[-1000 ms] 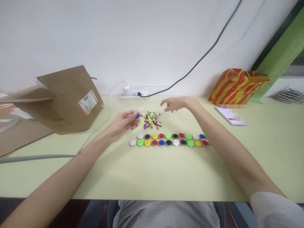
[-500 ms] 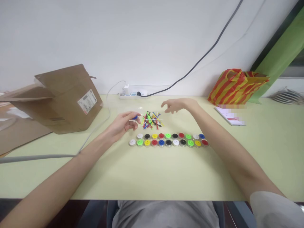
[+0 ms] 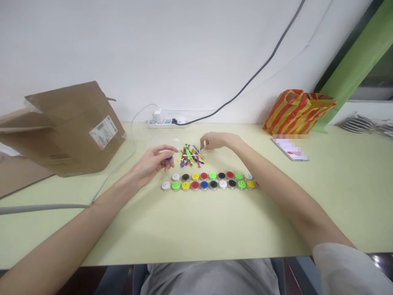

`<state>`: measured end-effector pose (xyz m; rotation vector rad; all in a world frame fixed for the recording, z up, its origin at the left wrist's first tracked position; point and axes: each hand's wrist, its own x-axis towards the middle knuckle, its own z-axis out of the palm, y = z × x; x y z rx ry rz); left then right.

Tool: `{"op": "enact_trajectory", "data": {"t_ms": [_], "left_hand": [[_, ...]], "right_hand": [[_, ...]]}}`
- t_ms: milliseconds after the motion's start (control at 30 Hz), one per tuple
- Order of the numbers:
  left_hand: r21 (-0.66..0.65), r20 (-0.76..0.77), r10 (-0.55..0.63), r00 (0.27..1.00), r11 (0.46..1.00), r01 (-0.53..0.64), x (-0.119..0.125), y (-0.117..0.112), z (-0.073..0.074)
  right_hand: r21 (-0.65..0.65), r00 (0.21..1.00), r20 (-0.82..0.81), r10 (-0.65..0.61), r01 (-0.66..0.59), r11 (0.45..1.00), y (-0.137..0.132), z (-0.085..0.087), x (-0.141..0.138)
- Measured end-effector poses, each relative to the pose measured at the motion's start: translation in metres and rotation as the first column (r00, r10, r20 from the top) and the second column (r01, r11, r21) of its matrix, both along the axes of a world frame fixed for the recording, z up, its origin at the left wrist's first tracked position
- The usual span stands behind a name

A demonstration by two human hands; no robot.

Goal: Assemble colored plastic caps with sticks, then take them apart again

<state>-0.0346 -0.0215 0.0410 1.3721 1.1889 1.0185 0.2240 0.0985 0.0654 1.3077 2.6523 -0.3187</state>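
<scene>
Blue plastic disc (image 3: 168, 157) is seen pinched between the thumb and fingertips of the left hand (image 3: 152, 162), held just above the pale green table (image 3: 215, 229) and just left of a heap of coloured pins (image 3: 190, 155). The right hand (image 3: 216, 141) is poised at the heap's far right edge with fingertips drawn together, though whether a pin is gripped cannot be told. Two rows of coloured discs (image 3: 211, 181) are laid out just in front of the heap.
</scene>
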Motion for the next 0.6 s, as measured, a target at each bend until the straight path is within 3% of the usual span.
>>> {"op": "enact_trajectory", "data": {"t_ms": [233, 600], "left_hand": [[0.027, -0.058, -0.039, 0.998, 0.999, 0.041, 0.0, -0.003, 0.0], [0.013, -0.051, -0.056, 0.997, 0.998, 0.057, 0.005, -0.008, 0.003]], "right_hand": [[0.173, 0.999, -0.025, 0.025, -0.021, 0.985, 0.009, -0.018, -0.007], [0.228, 0.991, -0.086, 0.105, -0.083, 0.97, 0.013, -0.028, -0.006]]}}
